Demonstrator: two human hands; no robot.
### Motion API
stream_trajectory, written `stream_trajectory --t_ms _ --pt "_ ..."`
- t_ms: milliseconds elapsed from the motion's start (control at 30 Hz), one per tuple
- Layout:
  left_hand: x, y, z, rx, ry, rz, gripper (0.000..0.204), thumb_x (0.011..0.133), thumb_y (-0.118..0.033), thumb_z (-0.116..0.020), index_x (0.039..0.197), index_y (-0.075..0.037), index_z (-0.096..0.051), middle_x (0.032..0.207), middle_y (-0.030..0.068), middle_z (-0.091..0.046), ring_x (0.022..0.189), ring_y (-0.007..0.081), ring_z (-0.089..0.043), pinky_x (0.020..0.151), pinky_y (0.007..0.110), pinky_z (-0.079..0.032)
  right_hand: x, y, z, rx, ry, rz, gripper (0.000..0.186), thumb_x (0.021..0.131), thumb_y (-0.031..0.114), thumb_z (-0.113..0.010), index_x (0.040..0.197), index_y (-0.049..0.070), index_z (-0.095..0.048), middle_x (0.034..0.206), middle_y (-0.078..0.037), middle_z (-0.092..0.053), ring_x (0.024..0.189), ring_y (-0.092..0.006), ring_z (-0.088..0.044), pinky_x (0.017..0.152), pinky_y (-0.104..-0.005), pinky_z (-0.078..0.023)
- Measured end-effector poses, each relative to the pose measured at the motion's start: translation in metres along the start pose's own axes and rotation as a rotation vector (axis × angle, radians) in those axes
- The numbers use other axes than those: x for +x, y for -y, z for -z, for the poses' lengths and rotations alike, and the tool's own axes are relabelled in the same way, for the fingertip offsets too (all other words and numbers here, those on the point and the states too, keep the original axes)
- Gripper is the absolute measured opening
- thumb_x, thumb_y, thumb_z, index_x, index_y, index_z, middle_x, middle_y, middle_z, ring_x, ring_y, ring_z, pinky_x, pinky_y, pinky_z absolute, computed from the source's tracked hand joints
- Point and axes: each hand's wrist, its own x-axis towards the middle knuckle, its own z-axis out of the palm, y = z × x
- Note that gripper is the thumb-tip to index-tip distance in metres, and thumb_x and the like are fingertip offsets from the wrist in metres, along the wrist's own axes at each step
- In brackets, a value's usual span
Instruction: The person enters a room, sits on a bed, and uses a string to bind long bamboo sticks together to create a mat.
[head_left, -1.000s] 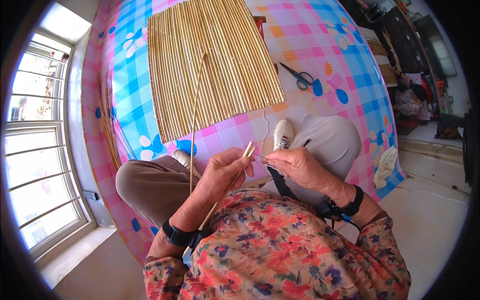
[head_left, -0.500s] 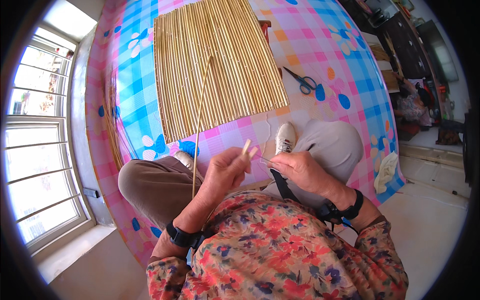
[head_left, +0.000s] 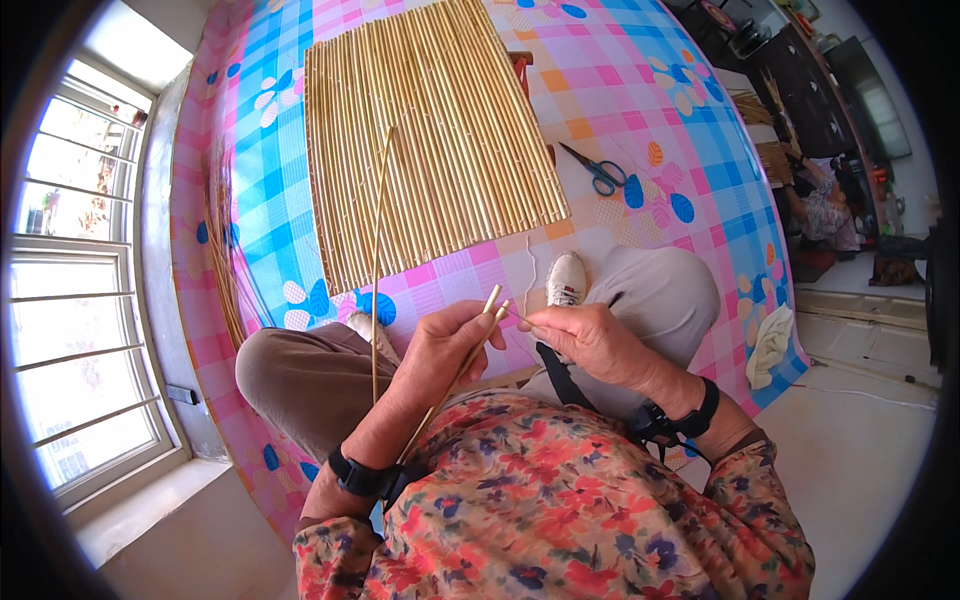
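My left hand point(head_left: 448, 340) is closed around two pale reed stalks point(head_left: 492, 298), whose cut ends stick up past the thumb. One stalk runs back beneath that wrist toward my lap. My right hand point(head_left: 590, 338) pinches a thin, dark, needle-like piece point(head_left: 513, 314), and its tip reaches the stalk ends; whether it enters one is too small to tell. Beyond my hands lies a mat of reed stalks point(head_left: 430, 150) bound side by side. A long loose stalk point(head_left: 381, 200) slants over the mat down to my left forearm.
Scissors point(head_left: 603, 178) with dark handles lie right of the mat. White cord point(head_left: 530, 262) trails near my right shoe point(head_left: 567, 278). Thin stalks point(head_left: 222, 260) lie along the left wall, and a pale cloth point(head_left: 770, 346) sits at the right edge of the checked floor sheet point(head_left: 700, 260).
The stalk ends in my left hand have turned, and more of one stalk shows below the wrist. The long loose stalk's lower part has swung left. My right hand keeps its pinch.
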Motion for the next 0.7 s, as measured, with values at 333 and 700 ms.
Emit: stream_trajectory --t_ms 333,700 --pt "-0.004 -0.001 -0.004 0.059 -0.042 0.032 0.024 0.093 -0.021 -0.045 0.086 -0.002 -0.059 0.061 -0.0018 -0.052 0.044 0.0021 -0.042 0.038 0.017 -0.029 -0.002 0.006 0.005 -0.013 0.035 -0.116 0.019 0.087 0.013 -0.052 0.101 0.001 -0.057 0.071 -0.016 -0.057 0.063 -0.0189 -0.056 0.060 -0.0287 -0.044" --pt "-0.007 -0.001 -0.005 0.025 0.009 0.057 0.022 0.092 -0.016 -0.045 0.102 -0.001 -0.057 0.077 0.0034 -0.060 0.048 0.0045 -0.048 0.040 0.016 -0.035 -0.003 0.000 0.004 -0.057 0.016 -0.036 0.019 0.086 0.013 -0.053 0.100 0.002 -0.058 0.070 -0.018 -0.055 0.059 -0.0224 -0.055 0.058 -0.0293 -0.044"
